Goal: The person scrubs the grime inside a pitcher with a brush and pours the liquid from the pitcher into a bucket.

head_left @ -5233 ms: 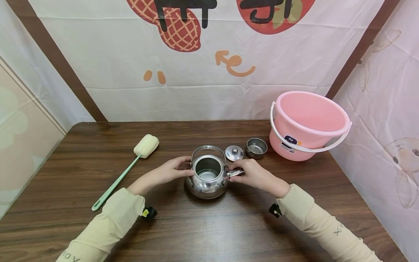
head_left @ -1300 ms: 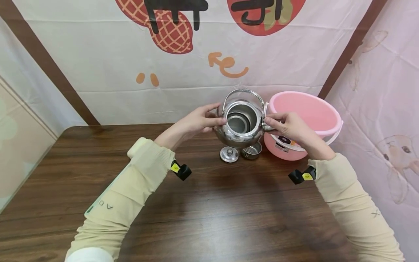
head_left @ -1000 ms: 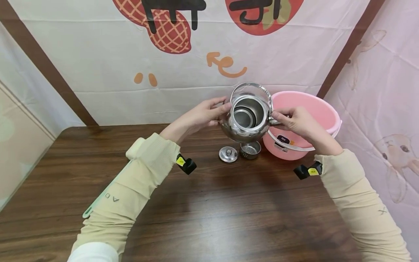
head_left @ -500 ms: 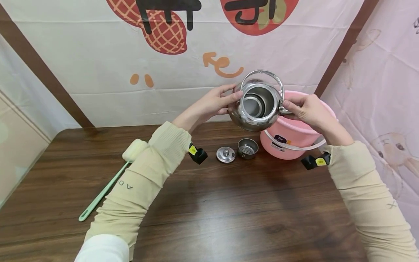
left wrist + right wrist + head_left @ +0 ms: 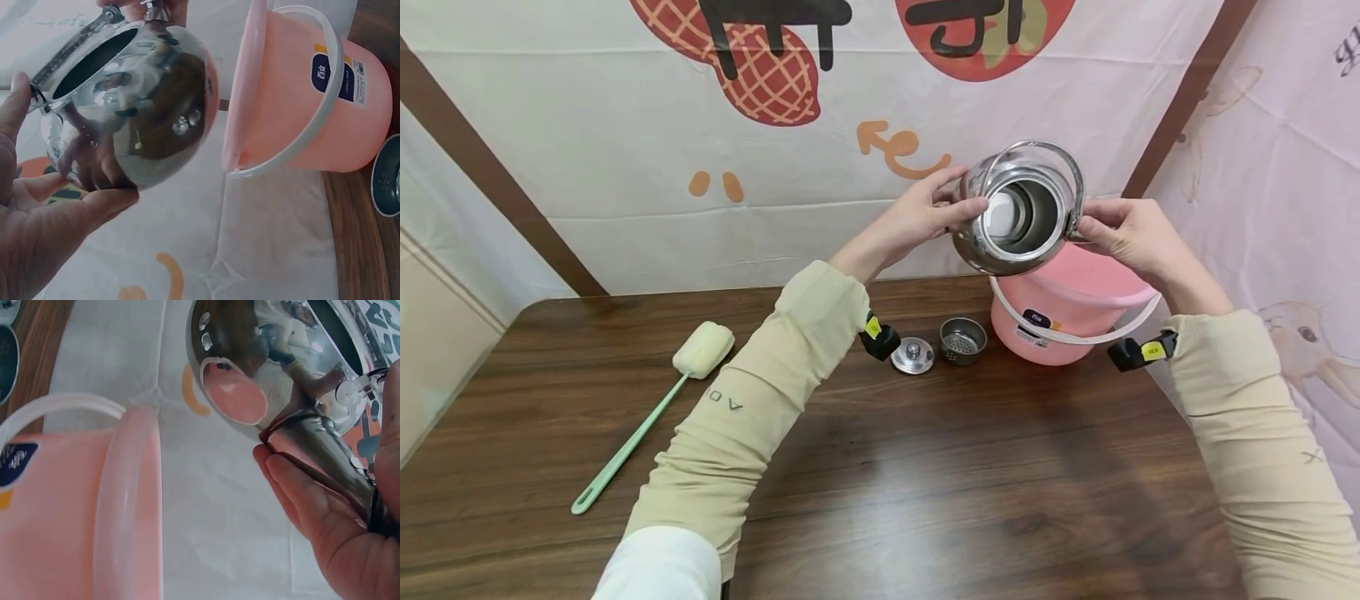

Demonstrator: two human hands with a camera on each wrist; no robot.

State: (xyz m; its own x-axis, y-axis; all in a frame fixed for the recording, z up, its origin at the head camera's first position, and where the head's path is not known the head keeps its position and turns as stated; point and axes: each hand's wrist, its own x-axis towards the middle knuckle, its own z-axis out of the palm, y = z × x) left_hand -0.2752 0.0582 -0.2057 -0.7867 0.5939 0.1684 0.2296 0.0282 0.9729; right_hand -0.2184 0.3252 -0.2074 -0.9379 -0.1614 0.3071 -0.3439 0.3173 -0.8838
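Note:
A shiny steel kettle (image 5: 1037,217), lidless and with its bail handle raised, is held in the air above the left side of the pink bucket (image 5: 1048,312). Its mouth faces the head camera, tipped toward the right. My left hand (image 5: 925,212) grips the kettle's left side, thumb by the rim; in the left wrist view its fingers spread under the round body. The right hand (image 5: 1142,242) holds the spout (image 5: 331,462), which lies along its fingers in the right wrist view. The kettle and right hand hide part of the bucket's opening.
On the brown table (image 5: 925,483) lie the kettle lid (image 5: 913,356) and a small perforated strainer cup (image 5: 962,342), left of the bucket. A sponge brush (image 5: 703,350) with a green handle lies farther left. A printed cloth (image 5: 737,242) hangs behind.
Both hands have lifted the kettle off the table and carried it up and right to the bucket. Over the last second it has risen and tipped further right.

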